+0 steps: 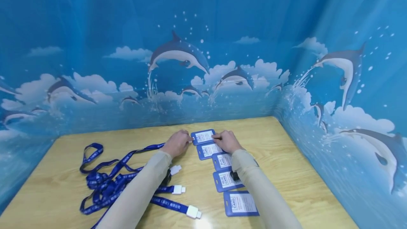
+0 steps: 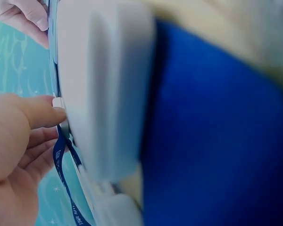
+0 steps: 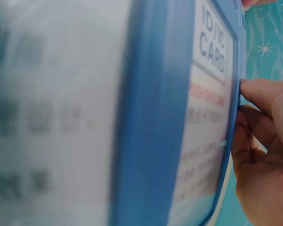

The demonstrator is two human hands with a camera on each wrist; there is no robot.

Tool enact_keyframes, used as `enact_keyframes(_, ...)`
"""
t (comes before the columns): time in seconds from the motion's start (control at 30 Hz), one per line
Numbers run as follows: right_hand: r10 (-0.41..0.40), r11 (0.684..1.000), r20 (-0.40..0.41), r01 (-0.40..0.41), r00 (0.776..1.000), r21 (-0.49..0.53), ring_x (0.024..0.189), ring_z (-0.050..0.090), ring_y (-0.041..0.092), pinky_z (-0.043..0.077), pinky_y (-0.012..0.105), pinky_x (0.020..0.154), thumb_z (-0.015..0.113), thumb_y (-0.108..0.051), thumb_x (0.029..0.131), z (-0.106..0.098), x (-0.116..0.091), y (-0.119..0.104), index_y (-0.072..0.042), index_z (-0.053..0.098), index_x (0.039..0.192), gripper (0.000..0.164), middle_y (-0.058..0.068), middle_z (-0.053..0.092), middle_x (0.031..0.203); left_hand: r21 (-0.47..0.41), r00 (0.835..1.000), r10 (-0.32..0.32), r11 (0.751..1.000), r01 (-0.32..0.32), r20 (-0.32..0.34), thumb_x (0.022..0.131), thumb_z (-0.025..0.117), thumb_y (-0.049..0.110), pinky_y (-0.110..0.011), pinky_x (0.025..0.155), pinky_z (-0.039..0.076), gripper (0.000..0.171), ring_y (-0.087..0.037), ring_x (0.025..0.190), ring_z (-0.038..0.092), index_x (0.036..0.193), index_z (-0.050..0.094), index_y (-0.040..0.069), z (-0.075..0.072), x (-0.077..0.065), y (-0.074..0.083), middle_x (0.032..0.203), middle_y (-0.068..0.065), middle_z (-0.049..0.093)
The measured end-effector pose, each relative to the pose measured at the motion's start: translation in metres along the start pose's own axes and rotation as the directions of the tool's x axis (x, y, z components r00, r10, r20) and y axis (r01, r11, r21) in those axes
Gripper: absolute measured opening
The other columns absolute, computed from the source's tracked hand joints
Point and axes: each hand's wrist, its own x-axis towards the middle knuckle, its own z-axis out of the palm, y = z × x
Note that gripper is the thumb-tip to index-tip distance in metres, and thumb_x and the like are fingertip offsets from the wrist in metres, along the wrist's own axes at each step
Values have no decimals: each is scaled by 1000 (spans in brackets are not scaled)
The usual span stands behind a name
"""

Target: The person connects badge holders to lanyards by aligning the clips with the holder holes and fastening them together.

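The fingers of the left hand (image 1: 176,143) were narrowed in a pinch, thumb against fingertip, on a white plastic clip (image 2: 57,101), from which a printed blue lanyard strap (image 2: 60,162) hung; the fingers of the right hand (image 1: 228,141) pinched the right edge of the farthest blue ID card holder (image 1: 203,136); that holder lay between the two hands, its slotted end by the left fingertips, though whether the clip was hooked through could not be told.

Just nearer the person was a second card holder (image 1: 209,150), partly under the right hand; then came a third (image 1: 221,161), a fourth (image 1: 226,180) and a fifth (image 1: 241,204), in a slanting column, the right sleeve (image 1: 267,190) hiding parts of them.

To the left lay a tangle of blue lanyards (image 1: 105,186), partly behind the left sleeve (image 1: 136,186); three more white clips (image 1: 193,211) pointed rightward from it; everything lay on a wood-grain worktop (image 1: 305,193), edged by a blue dolphin-printed curtain (image 1: 222,10).
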Motion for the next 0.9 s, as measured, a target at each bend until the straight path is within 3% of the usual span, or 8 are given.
enact_keyframes(0.2,11,999,7,-12,1000,36,132,56,33,48,47,110,66,-23,99,1,-2,1,-16,71,126,28,13,63,138,0,1000,-2,1000,2,7,94,67,2,-35,85,59,24,-23,93,67,115,77,10,-2,-1,3,103,-10,73)
enact_keyframes(0.43,0,997,-12,1,1000,76,126,61,33,54,45,102,67,-24,99,6,-6,8,-18,71,127,29,13,61,141,-23,1000,-2,1000,2,-11,94,67,2,-35,86,59,22,-22,92,68,112,78,10,3,-3,3,101,-9,73)
enact_keyframes(0.63,-2,997,16,0,1000,72,115,66,27,57,41,96,66,-24,99,10,-6,6,-19,68,131,33,13,62,141,-77,996,-77,994,81,55,95,66,5,-38,93,58,24,-24,103,68,117,75,9,-3,-8,1,112,-9,72)
enact_keyframes(0.7,-21,999,13,20,1000,47,100,70,22,59,37,85,66,-21,99,6,-9,4,-18,67,133,34,13,69,130,-92,994,-93,991,98,58,96,66,8,-39,95,57,25,-26,107,67,119,73,7,-15,-12,1,116,-11,71)
enact_keyframes(0.77,-41,999,5,41,999,20,76,67,18,58,34,68,64,-19,100,-3,-12,3,-16,66,134,34,13,75,107,-100,996,-90,991,91,23,97,66,11,-42,96,57,25,-28,108,67,120,72,5,-35,-17,1,118,-12,70)
enact_keyframes(0.83,-60,998,-21,60,998,0,58,58,15,51,31,54,63,-17,100,-15,-15,3,-14,66,134,34,11,72,80,-102,996,-84,991,81,-31,97,67,14,-44,95,57,24,-30,108,67,118,72,4,-61,-24,1,117,-13,70)
enact_keyframes(0.9,-69,998,-39,70,997,3,47,47,15,44,29,47,61,-15,101,-29,-19,5,-13,66,134,34,9,62,66,-107,993,-96,990,88,-73,98,66,17,-46,93,58,22,-29,106,67,116,73,5,-88,-32,1,115,-12,71)
